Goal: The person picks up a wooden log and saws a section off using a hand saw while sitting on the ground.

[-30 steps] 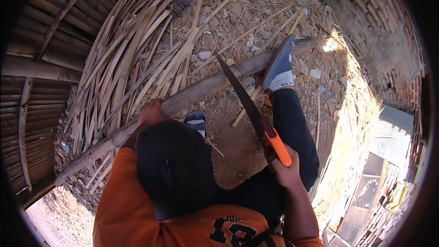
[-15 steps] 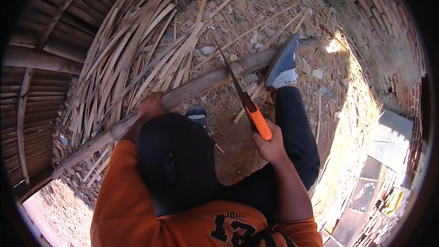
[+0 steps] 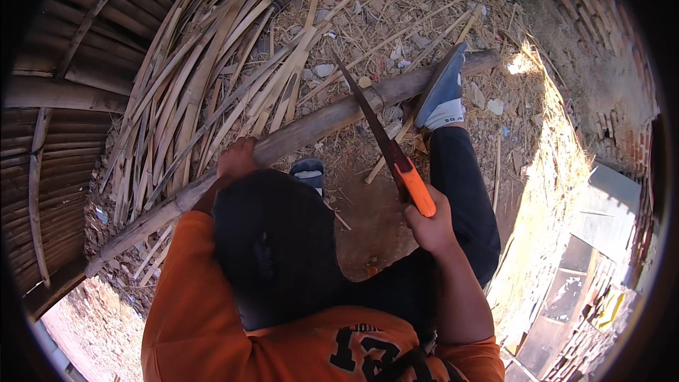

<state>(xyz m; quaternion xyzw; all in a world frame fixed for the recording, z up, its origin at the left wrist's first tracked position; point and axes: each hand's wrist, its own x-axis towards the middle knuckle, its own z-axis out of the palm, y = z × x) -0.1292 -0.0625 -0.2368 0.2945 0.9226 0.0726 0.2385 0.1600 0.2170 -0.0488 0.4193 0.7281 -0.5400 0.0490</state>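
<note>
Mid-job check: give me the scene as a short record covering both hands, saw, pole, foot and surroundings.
left hand: on the long pole; grip unclear
right hand: closed around the saw's orange handle
saw: blade crosses the pole, tip beyond it; contact unclear
pole: slants from lower left to upper right
right foot: blue shoe over the pole, right of the blade
surroundings: piled strips left, brick wall right

Showing dull, dark metal on the handsaw blade (image 3: 370, 114) and smooth plastic on the saw handle (image 3: 416, 188). Showing matt, woody skin on the bamboo pole (image 3: 304, 132), soft cloth on the shirt (image 3: 187, 301), rough masonry on the brick wall (image 3: 610, 46).
</note>
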